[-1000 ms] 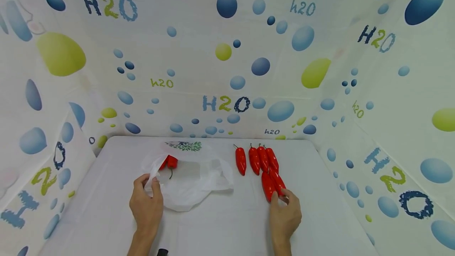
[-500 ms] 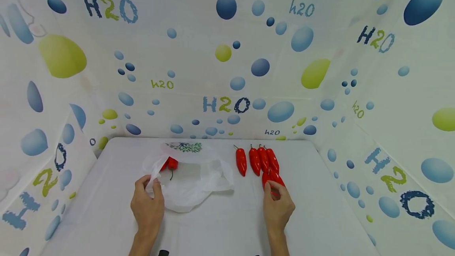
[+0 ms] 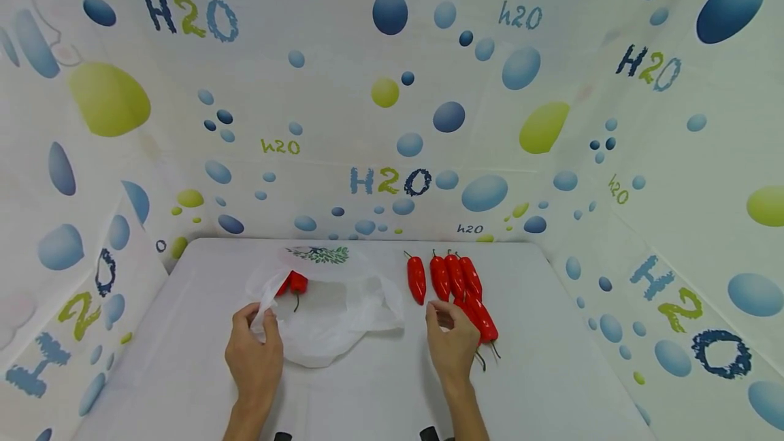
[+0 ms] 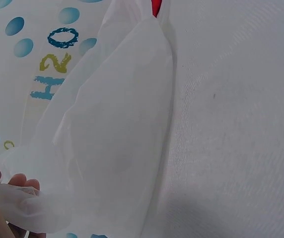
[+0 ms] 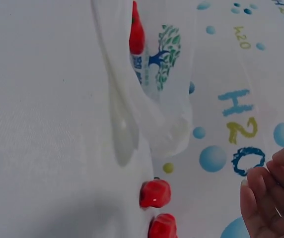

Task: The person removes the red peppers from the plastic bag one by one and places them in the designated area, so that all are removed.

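Observation:
In the head view, a thin white plastic bag (image 3: 324,349) lies spread on the table, its mouth toward me. My left hand (image 3: 254,352) pinches the left edge of that mouth between thumb and fingers. Inside, a red pepper (image 3: 298,282) with a dark stem shows, with more red beside it. My right hand (image 3: 452,342) is over the table right of the bag, fingers bent, thumb near the index finger and nothing visible between them. Two red chili peppers (image 3: 486,322) lie beside it, stems toward me, partly behind the hand. Several more red chili peppers (image 3: 416,281) lie beyond.
The white table (image 3: 361,407) is bordered by a white sheet (image 3: 343,101) printed with blue and green spots. A green tree print (image 3: 318,254) marks the bag's far part. Black objects (image 3: 429,433) show at the bottom edge of the head view.
My right hand has come away from the two nearer peppers and moved left, uncovering their stems. My left hand keeps its hold on the bag's edge.

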The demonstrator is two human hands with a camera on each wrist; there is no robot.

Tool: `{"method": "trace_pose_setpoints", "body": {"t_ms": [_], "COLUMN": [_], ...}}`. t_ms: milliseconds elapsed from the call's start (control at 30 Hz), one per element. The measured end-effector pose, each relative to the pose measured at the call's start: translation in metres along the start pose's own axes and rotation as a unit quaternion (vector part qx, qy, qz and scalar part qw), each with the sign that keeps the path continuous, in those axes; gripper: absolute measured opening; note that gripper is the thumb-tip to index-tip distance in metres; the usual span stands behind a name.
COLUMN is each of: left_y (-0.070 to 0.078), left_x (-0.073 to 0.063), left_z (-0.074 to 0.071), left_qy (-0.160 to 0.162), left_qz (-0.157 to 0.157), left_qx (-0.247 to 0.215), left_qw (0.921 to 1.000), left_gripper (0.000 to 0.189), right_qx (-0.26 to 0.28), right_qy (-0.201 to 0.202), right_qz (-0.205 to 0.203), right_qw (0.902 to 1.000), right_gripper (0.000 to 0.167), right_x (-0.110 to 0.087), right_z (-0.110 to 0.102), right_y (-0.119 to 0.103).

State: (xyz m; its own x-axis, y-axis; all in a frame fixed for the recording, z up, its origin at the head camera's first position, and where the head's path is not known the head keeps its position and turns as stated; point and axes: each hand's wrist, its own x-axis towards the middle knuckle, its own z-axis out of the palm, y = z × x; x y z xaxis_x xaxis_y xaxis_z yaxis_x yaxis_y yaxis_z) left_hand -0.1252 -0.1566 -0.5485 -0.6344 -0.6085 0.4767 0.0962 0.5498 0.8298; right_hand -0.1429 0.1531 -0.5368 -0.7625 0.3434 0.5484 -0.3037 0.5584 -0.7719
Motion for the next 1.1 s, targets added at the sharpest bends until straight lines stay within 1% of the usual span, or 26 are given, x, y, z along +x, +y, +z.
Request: {"method": "trace_pose_setpoints", "body": {"t_ms": [133,267,367,567,700,800,933,1100], "left_y": [0.0,-0.001,-0.001,-0.001,-0.001,-0.002,-0.002,-0.002], "left_x": [0.0,0.001,0.001,0.0,0.0,0.0,0.0,0.0], "left_z": [0.0,0.0,-0.001,-0.001,0.0,0.0,0.0,0.001], "left_qy": [-0.002,0.0,0.002,0.001,0.002,0.004,0.005,0.008], "left_qz": [0.002,0.002,0.001,-0.003,0.0,0.004,0.008,0.011], "left_qx": [-0.001,-0.002,-0.005,-0.009,-0.007,-0.007,-0.009,-0.011], "left_qw": [1.0,1.0,1.0,1.0,1.0,1.0,0.9999,0.9998], "left_gripper": [0.027,0.027,0.027,0.026,0.026,0.027,0.026,0.026], "right_qx": [0.018,0.038,0.048,0.049,0.058,0.052,0.032,0.025], "right_qy": [-0.041,-0.086,-0.109,-0.13,-0.14,-0.144,-0.155,-0.185], "right_qz": [-0.009,-0.024,-0.033,-0.046,-0.063,-0.072,-0.071,-0.071], "right_qw": [0.999,0.9953,0.9923,0.9892,0.9864,0.9856,0.9849,0.9799], "right_gripper": [0.015,0.013,0.013,0.013,0.011,0.01,0.01,0.01], "right_x": [0.003,0.003,0.003,0.001,0.002,0.003,0.006,0.009], "right_z": [0.008,0.018,0.026,0.043,0.049,0.051,0.056,0.064], "right_y": [-0.011,-0.023,-0.029,-0.04,-0.048,-0.052,-0.051,-0.046]}}
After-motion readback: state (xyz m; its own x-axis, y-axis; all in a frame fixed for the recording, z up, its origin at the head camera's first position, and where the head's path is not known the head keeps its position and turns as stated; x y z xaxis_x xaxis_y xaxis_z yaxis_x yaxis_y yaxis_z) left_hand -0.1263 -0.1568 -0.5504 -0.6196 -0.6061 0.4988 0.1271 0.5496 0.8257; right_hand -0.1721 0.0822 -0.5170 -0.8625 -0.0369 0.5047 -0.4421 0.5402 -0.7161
